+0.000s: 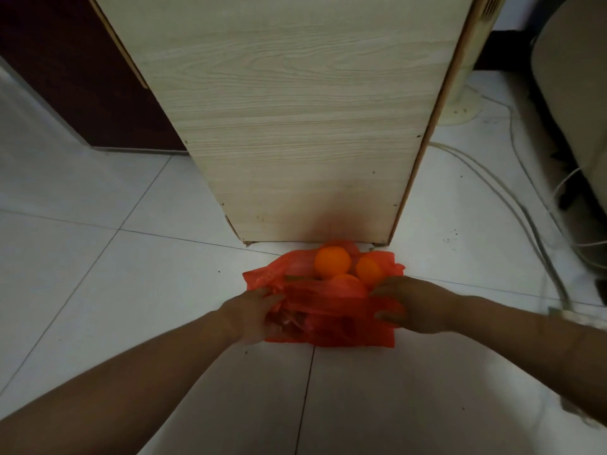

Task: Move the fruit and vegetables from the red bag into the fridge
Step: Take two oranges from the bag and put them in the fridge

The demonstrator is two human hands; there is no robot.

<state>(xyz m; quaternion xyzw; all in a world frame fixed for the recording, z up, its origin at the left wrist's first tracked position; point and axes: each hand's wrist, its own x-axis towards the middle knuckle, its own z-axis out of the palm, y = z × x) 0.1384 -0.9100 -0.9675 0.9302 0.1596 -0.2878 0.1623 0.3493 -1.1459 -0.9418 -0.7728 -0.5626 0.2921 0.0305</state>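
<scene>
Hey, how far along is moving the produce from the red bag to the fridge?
Done: nothing, as far as the view shows. The oranges lie in the bag on the floor against a cabinet. In hand: the left hand and right hand grip the bag's near edges, seemingly opening it. Left: carrying everything to the fridge, which I cannot make out here.
</scene>
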